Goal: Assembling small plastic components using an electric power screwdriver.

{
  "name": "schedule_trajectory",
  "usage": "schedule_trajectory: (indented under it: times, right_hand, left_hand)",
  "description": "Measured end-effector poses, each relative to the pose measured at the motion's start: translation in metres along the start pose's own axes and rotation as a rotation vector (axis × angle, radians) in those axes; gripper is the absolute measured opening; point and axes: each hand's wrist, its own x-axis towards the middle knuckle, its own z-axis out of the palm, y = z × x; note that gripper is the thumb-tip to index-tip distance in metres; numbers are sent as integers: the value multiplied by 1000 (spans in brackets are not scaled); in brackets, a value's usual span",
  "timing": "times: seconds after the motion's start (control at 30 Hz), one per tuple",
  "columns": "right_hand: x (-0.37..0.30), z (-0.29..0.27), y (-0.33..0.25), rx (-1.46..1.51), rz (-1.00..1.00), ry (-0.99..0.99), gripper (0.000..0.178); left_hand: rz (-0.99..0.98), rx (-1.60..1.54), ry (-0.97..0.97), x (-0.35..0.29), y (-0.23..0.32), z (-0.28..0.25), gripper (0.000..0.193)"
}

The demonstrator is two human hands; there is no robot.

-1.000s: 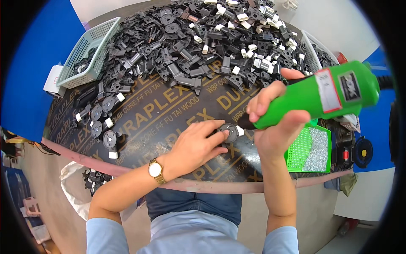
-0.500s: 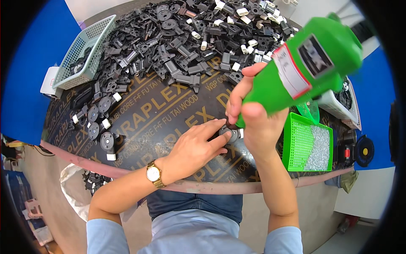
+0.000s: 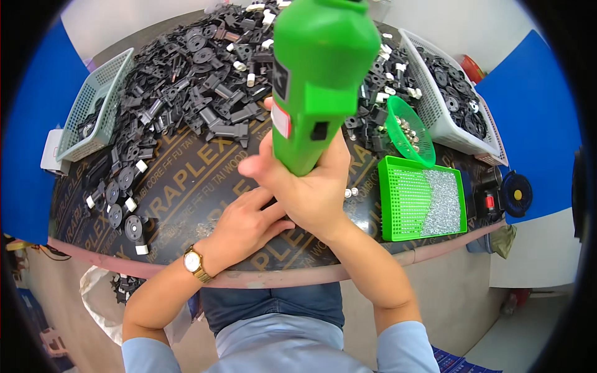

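Note:
My right hand is wrapped round the grip of a green power screwdriver, which stands nearly upright in front of me. Its lower end and tip are hidden behind that hand. Close by on the left, my left hand lies low over the dark tabletop with its fingers bent together. Its fingertips disappear behind my right hand and wrist, so whatever they hold is out of sight. Small whitish pieces show just right of my right hand.
A heap of black plastic parts fills the far side. Several black wheel parts lie at left, near a pale basket. To the right are a green screw tray, a green sieve and a white basket of black parts.
The screwdriver has swung leftward from a rightward lean to nearly upright. My left hand has come slightly nearer, and the black wheel part at its fingertips is now hidden. The view has shifted right.

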Motion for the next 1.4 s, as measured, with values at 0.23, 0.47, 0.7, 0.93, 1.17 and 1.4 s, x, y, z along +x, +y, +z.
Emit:
schedule_trajectory:
  times: [0.23, 0.47, 0.7, 0.93, 1.17, 1.4]
  right_hand:
    - [0, -99, -36, -113, 33, 254, 78]
    - [-17, -172, -18, -336, 19, 392, 71]
    - [-19, -177, -12, -326, 63, 410, 71]
    - [-20, -179, -6, -339, 36, 357, 68]
    - [-18, -172, -6, -366, 100, 353, 58]
    - [-15, -159, -31, -314, 6, 378, 66]
  left_hand:
    - [-8, 154, 56, -4, 3, -4, 31]
    - [62, 132, 121, 5, 4, -2, 26]
    - [50, 157, 101, 4, 3, -6, 23]
    - [31, 139, 111, 4, 3, -6, 24]
    - [-9, 96, 87, 2, -1, -5, 32]
    - [-98, 0, 91, 2, 0, -8, 51]
